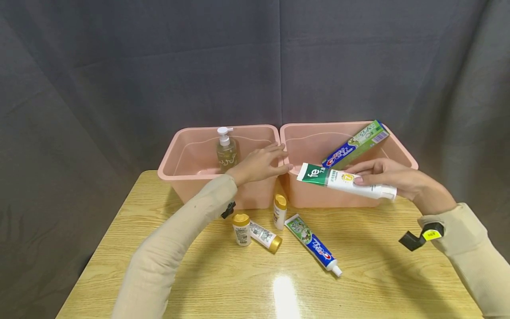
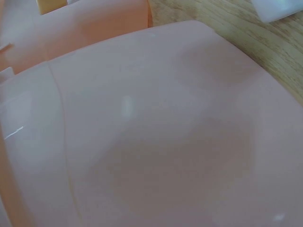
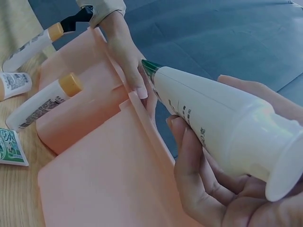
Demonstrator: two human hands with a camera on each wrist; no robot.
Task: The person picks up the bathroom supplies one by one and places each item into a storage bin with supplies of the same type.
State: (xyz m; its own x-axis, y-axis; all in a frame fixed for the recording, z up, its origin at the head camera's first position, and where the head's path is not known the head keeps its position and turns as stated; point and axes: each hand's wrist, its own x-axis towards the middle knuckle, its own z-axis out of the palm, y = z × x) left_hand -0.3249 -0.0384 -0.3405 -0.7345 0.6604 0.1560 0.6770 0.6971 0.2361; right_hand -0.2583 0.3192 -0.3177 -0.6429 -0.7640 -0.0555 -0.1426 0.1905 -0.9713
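Observation:
My right hand (image 1: 402,177) grips a white and green toothpaste tube (image 1: 338,179) near its cap end, thumb on top. The tube is held above the front rim of the right pink bin (image 1: 330,198). In the right wrist view, the fingers (image 3: 189,165) curl round the white tube (image 3: 208,104). My left hand (image 1: 259,166) rests with extended fingers at the adjoining rims of the right bin and the left pink bin (image 1: 243,192), holding nothing apparent. The left wrist view is filled by a pink bin wall (image 2: 142,118); the hand is not seen there.
A pump bottle (image 1: 227,155) stands in the left bin, and a toothpaste box (image 1: 356,144) leans in the right one. On the table (image 1: 223,283) are gold-capped bottles (image 1: 241,230) (image 1: 280,212), a gold-capped tube (image 1: 263,235) and a Crest toothpaste tube (image 1: 312,243).

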